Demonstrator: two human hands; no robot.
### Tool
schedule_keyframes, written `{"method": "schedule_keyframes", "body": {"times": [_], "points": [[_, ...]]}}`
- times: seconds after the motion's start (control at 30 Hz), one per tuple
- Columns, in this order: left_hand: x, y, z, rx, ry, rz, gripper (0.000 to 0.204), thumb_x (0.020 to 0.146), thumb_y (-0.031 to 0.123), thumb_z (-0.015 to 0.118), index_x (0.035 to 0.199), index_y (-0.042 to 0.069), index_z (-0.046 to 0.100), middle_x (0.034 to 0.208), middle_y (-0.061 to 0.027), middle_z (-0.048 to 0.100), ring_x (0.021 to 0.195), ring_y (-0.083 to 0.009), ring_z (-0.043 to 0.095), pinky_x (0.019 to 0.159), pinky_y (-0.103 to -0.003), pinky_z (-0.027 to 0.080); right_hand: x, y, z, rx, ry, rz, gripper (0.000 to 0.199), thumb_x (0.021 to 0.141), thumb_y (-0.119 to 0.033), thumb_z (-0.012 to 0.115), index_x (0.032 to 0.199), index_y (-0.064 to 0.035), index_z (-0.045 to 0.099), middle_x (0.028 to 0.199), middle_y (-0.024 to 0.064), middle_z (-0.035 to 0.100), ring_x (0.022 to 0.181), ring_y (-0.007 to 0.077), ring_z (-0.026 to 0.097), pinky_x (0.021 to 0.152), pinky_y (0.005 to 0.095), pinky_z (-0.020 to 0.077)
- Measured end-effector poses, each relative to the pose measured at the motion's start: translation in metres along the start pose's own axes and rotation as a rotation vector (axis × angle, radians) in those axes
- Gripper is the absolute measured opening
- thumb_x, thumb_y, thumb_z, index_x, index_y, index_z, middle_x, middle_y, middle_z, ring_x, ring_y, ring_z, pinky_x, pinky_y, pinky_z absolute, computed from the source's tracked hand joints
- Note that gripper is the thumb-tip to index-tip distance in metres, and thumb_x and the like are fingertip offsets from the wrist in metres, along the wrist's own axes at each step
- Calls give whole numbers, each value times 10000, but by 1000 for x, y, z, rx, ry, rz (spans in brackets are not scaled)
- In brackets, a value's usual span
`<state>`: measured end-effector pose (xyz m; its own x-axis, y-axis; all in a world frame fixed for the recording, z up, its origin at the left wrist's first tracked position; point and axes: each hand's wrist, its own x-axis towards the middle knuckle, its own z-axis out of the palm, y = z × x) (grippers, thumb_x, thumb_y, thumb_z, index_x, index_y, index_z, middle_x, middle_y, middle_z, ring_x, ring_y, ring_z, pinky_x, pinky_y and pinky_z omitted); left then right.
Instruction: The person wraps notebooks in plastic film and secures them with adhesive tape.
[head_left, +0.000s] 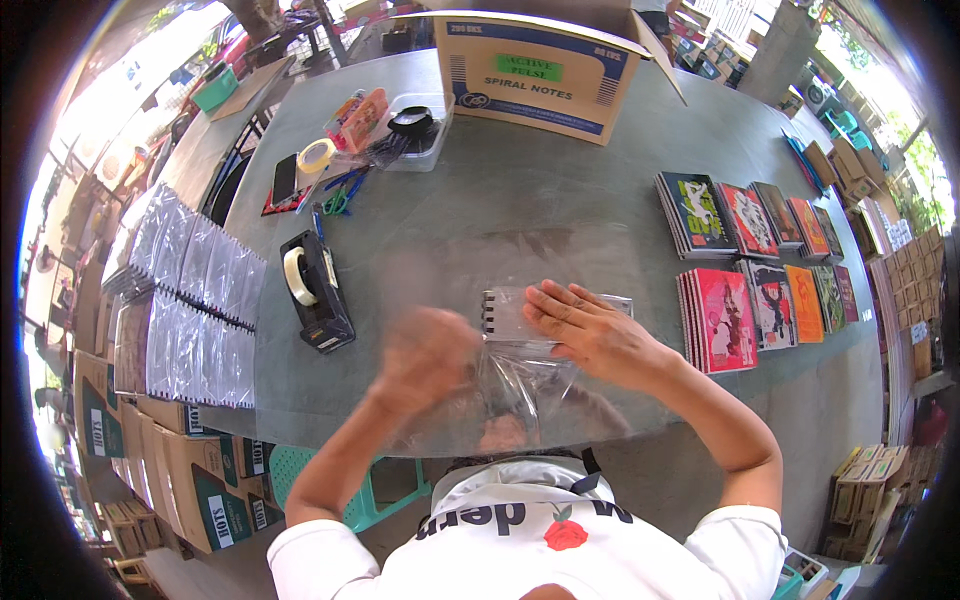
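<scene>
A small spiral notebook (pixel 504 316) with black rings lies in front of me at the middle of the table. Clear plastic film (pixel 510 385) spreads under it and hangs toward the table's near edge. My right hand (pixel 590 328) rests flat on the notebook, fingers stretched out and pressing its upper face. My left hand (pixel 432 352) is just left of the rings, over the film; motion smears its fingers, so its grip cannot be made out. Further left stands a black tape dispenser (pixel 325 305) with a roll of clear tape.
Wrapped spiral notebooks (pixel 190 300) stand in rows at the left. Colourful notebooks (pixel 718 320) lie in stacks at the right. A large open carton (pixel 535 85) is at the far side, beside a clear plastic tub (pixel 435 145). Scissors (pixel 338 200) and a phone (pixel 285 180) lie at the far left.
</scene>
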<state>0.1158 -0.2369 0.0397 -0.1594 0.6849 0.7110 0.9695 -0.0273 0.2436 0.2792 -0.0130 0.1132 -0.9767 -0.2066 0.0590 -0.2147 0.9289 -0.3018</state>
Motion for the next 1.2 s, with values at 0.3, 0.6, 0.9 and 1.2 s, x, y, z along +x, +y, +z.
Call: {"method": "schedule_keyframes", "body": {"times": [0.3,0.6,0.9,1.2], "points": [[-104,-142,-72,-295,442,-1541,340,804,333,656,717,5,647,685,-58,612,649,-170,550,678,-305,411,8,-15,-15,69,-110,65,638,772,-20,584,1357,-114,346,1446,56,255,1351,229,182,1110,404,159],[-123,-73,-71,-534,444,-1540,206,802,224,646,720,35,646,639,-51,600,465,-157,503,464,-285,435,0,-16,-16,49,-90,160,654,761,-19,593,1349,-206,377,1447,13,272,1338,327,203,1079,488,152],[-18,56,-28,-922,332,-927,214,851,216,605,730,46,653,594,17,560,514,-52,474,449,-219,378,0,-2,-5,-13,-28,-10,648,787,-27,558,1354,-275,366,1441,10,288,1297,342,281,1032,494,237],[24,110,88,-500,328,-921,204,837,215,629,800,17,660,581,-57,592,479,-87,490,452,-261,392,2,-7,-11,-70,-77,-41,652,747,-113,657,1339,-218,404,1427,60,308,1289,341,295,1041,440,260]]}}
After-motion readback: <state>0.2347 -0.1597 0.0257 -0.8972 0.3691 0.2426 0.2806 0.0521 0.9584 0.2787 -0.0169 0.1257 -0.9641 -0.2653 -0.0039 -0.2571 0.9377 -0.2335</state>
